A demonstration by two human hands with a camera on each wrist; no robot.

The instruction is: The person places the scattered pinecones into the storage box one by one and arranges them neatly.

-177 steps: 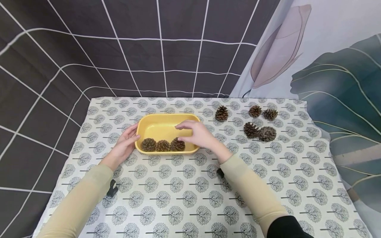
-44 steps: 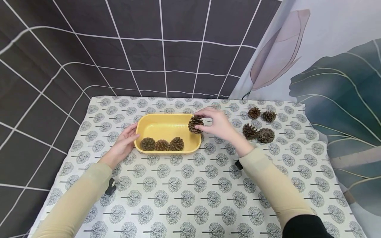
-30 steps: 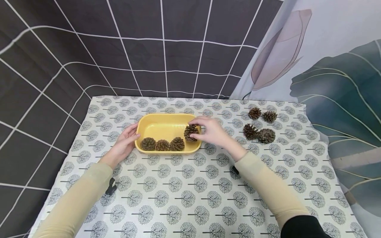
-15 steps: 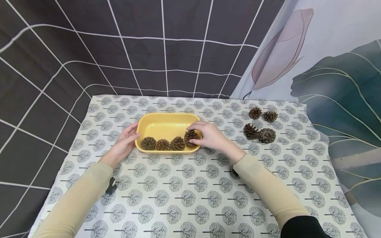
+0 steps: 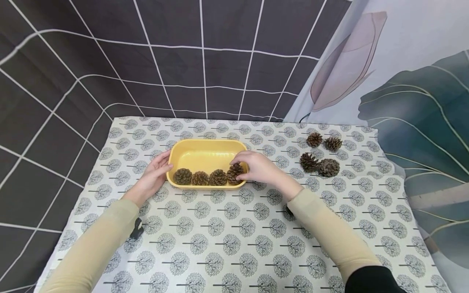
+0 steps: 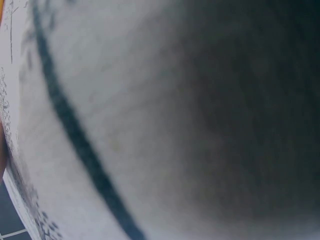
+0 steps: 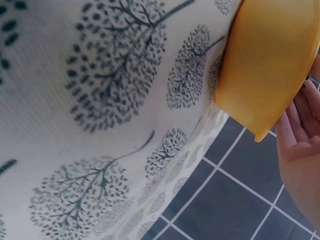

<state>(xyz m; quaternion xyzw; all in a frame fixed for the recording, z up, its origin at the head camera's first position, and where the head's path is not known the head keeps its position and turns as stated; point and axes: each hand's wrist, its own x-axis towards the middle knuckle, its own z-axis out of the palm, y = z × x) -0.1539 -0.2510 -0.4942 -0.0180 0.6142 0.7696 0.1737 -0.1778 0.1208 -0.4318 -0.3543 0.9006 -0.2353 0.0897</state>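
In the head view, a yellow rectangular plastic tub (image 5: pixel 205 156) stands on the cloth. My left hand (image 5: pixel 153 177) grips its left end, thumb over the rim and fingers along the outside wall. Along the tub's near wall lie three brown pine cones (image 5: pixel 200 178) in a row. At the right end of that row, in the near right corner, my right hand (image 5: pixel 261 167) pinches another pine cone (image 5: pixel 233 174) between thumb and fingers. The right wrist view shows the outside of the tub (image 7: pixel 270 60); the left wrist view shows mostly blurred cloth.
Several more pine cones (image 5: pixel 329 166) lie in a loose group at the right rear of the table. The tree-print tablecloth (image 5: pixel 220 228) covers the tabletop. A dark gridded curtain (image 5: pixel 176 61) hangs behind, and a leaf-patterned one (image 5: pixel 425 122) at the right.
The pine cone that stood apart on the table behind the tub's right side was picked up by my right hand, carried left and lowered beside the three others. My left hand stays put.
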